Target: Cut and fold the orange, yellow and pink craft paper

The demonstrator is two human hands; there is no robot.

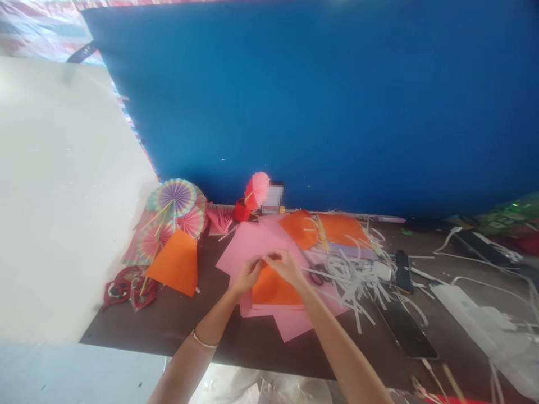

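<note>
The left hand (250,274) and right hand (285,266) angle inward, nearly meeting at centre frame over the orange sheet (275,289). Each grip's fingers draw together; I cannot tell what they hold. White strips (352,275) crowd centre right; dark tabletop (168,325) shows lower left, up to its front edge.

"Where are the hands?"

"The left hand (251,272) and right hand (287,267) meet at the far edge of an orange sheet (273,287). What the fingers grip is too small to tell."

"And underneath?"

"Pink paper (248,241), spread on the dark counter (130,331)."

"Around them?"

"From the hands, paper fans (176,200) cluster at ten o'clock, another orange piece (177,264) lies at nine, white strips (348,275) heap at three, a phone (407,326) lies near four."

"Twelve?"

"A blue panel (311,95)."
</note>
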